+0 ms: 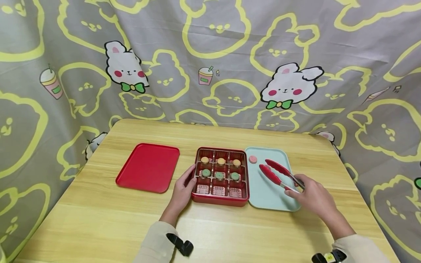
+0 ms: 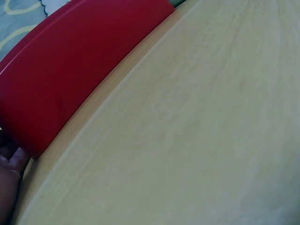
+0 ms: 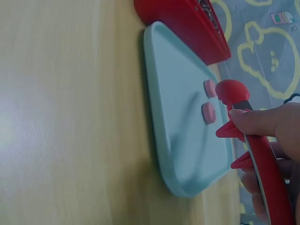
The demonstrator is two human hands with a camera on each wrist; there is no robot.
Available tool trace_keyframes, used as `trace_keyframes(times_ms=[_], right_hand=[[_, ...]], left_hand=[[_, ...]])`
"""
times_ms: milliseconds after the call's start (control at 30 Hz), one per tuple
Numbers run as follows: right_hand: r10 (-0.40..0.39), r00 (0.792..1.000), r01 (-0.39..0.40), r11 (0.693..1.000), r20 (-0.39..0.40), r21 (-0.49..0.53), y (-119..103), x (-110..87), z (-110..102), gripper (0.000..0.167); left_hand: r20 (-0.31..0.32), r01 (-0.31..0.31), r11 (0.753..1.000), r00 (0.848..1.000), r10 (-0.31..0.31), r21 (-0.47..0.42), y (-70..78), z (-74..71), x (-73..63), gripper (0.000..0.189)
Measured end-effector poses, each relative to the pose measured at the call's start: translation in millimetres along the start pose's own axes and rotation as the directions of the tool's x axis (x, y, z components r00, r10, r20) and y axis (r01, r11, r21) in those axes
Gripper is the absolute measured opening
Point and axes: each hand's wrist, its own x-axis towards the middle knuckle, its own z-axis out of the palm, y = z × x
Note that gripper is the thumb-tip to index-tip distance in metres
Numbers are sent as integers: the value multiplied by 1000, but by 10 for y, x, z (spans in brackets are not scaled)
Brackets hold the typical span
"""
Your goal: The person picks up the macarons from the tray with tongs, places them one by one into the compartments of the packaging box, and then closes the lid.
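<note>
In the head view my left hand [image 1: 182, 188] rests against the left side of a red box [image 1: 219, 200], fingers along its wall. Inside the box is a divided insert: three orange macarons [image 1: 221, 161] sit in the back row and three green ones [image 1: 219, 175] in the middle row. The front row holds none. My right hand [image 1: 314, 194] grips red-tipped tongs [image 1: 279, 171] over the pale green tray [image 1: 271, 195], their tips spread apart. Two pink macarons [image 3: 208, 113] lie on the tray in the right wrist view; the tongs partly hide one in the head view.
A red lid-like tray [image 1: 149, 168] lies on the wooden table [image 1: 108, 219], left of the box. The pale green tray stands against the box's right side. A patterned curtain [image 1: 227, 102] hangs behind the table and along its sides.
</note>
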Motion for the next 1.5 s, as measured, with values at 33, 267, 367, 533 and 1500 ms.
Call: trace_keyframes(times_ms=[33, 267, 367, 533, 1500], right_hand=[[6, 1000, -6, 1000, 4, 2, 15, 5, 9, 66], [40, 999, -41, 999, 37, 16, 112, 44, 80, 72], [50, 997, -51, 999, 52, 13, 135, 62, 105, 75], [60, 996, -60, 998, 62, 2, 154, 85, 127, 76], [-35, 999, 35, 999, 8, 12, -128, -42, 44, 65]], left_hand=[[3, -5, 1000, 1000, 5, -2, 0, 0, 0, 47], [9, -4, 1000, 1000, 4, -2, 3, -1, 2, 47], [9, 0, 1000, 1000, 0, 1, -3, -4, 3, 47], [7, 5, 1000, 1000, -5, 2, -8, -7, 7, 47], [2, 13, 1000, 1000, -13, 7, -12, -4, 3, 48]])
